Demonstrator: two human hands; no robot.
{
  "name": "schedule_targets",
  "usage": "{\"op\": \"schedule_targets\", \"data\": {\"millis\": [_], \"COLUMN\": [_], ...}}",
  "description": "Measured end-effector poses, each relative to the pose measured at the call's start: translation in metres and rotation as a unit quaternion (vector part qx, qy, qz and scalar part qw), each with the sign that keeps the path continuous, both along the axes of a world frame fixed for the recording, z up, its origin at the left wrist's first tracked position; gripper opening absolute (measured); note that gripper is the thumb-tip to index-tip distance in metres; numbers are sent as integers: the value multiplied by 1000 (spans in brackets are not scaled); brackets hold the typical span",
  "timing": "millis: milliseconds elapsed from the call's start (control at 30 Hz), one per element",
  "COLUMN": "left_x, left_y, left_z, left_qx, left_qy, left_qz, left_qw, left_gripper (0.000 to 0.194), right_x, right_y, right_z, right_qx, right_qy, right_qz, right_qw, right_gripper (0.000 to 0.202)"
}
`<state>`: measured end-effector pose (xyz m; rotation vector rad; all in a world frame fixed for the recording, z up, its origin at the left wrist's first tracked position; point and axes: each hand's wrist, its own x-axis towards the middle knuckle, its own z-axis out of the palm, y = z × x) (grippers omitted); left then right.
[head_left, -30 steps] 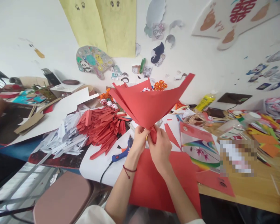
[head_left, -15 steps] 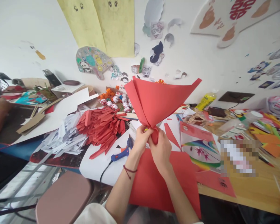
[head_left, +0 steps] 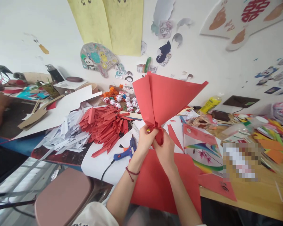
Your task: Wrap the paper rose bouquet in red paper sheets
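At centre of head view: red paper cone [head_left: 168, 99], flared end up, its gathered neck gripped by your left hand [head_left: 145, 140] and right hand [head_left: 165, 150] together. Blue glue gun [head_left: 124, 154] lies near your left hand; red paper strips [head_left: 106, 123] heaped beyond.

Head-worn view, close, looking forward and down, wall [head_left: 193, 56] ahead

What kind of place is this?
It looks like a craft room or art workspace, maybe a classroom. There's a heap of red paper strips, a blue glue gun, and cutout pictures on the wall.
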<state>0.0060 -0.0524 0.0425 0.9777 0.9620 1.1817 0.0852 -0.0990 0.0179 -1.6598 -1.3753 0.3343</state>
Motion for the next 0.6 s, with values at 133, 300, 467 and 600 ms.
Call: {"op": "schedule_targets", "data": {"millis": [133, 300, 467, 600], "left_x": [-2, -2, 1, 4], "left_y": [-1, 1, 4, 3], "left_z": [1, -4, -10, -13], "left_qx": [-2, 28, 68, 79], "left_qy": [16, 78, 154, 155], "left_qz": [20, 40, 71, 94], "left_qw": [1000, 996, 983, 980], "left_gripper": [16, 16, 16, 16], "right_x": [1, 5, 13, 16], "right_y": [0, 2, 6, 11], "right_z": [3, 5, 3, 0], "right_qx": [4, 8, -6, -16], "right_qy": [19, 56, 137, 222], "right_qz": [25, 50, 72, 105], "right_qw": [999, 997, 988, 969], "right_gripper": [35, 31, 35, 34]}}
